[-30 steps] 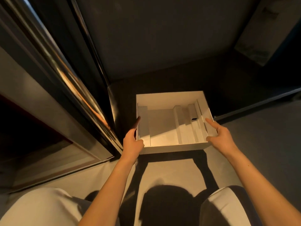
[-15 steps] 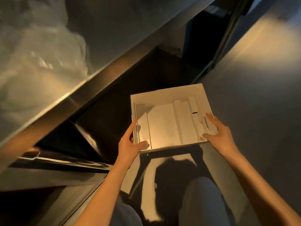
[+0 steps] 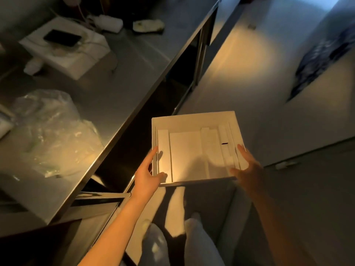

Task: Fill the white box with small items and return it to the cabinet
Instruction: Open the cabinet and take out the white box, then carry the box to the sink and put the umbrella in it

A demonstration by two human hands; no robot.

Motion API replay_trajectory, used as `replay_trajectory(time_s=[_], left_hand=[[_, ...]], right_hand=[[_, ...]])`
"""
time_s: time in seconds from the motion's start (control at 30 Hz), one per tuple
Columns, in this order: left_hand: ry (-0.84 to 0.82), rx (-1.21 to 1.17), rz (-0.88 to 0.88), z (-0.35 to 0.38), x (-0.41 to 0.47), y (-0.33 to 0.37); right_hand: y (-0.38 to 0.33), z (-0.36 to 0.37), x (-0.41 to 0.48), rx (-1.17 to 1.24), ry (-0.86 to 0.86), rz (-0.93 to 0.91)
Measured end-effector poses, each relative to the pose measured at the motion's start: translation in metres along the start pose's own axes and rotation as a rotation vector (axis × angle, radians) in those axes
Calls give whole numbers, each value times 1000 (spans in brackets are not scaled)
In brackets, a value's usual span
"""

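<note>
The white box [image 3: 192, 120], open-topped with white cardboard dividers inside, hangs in the air in front of me, held level. My left hand [image 3: 147, 174] grips its near left corner, thumb over the rim. My right hand [image 3: 247, 170] clasps the near right corner, fingers along the side wall. No small items lie in the box. The open cabinet [image 3: 146, 129] shows as a dark gap under the steel counter, just left of the box.
A steel counter [image 3: 123, 79] runs along the left, carrying a crumpled clear plastic bag [image 3: 51, 131], a white block with a dark phone [image 3: 61, 38] on it, cables and small white objects. Pale floor lies to the right, with dark cloth [image 3: 322, 54] at the far right.
The box has come out of the dark cabinet and risen clear of the floor in both hands. My view has swung up and right, so the counter top now shows.
</note>
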State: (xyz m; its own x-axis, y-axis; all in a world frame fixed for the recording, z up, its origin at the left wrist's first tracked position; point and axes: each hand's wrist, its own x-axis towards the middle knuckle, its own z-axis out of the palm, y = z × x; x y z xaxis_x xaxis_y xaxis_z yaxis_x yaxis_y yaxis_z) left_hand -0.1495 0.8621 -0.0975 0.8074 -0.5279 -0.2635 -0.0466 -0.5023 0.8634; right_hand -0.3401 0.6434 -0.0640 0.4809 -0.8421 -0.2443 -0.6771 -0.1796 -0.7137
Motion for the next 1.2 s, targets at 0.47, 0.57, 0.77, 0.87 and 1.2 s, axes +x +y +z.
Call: replay_trajectory(time_s=[0.47,0.57,0.77,0.87,1.2], left_hand=[[-197,35,295,-76,-8,114],[-239,46,340,-79,-6,130],[-301,8,410,-82,2,155],[-305,0,422,-85,5,158],[-376,18,451,-79,55,173]], right_hand=[[-70,-65,-98,282,215,103],[-73,-72,-109,324,265,93],[-76,-82,-120,345,373,47],[-77,-79,-120,340,390,29],[-89,-73,-83,356,399,70]])
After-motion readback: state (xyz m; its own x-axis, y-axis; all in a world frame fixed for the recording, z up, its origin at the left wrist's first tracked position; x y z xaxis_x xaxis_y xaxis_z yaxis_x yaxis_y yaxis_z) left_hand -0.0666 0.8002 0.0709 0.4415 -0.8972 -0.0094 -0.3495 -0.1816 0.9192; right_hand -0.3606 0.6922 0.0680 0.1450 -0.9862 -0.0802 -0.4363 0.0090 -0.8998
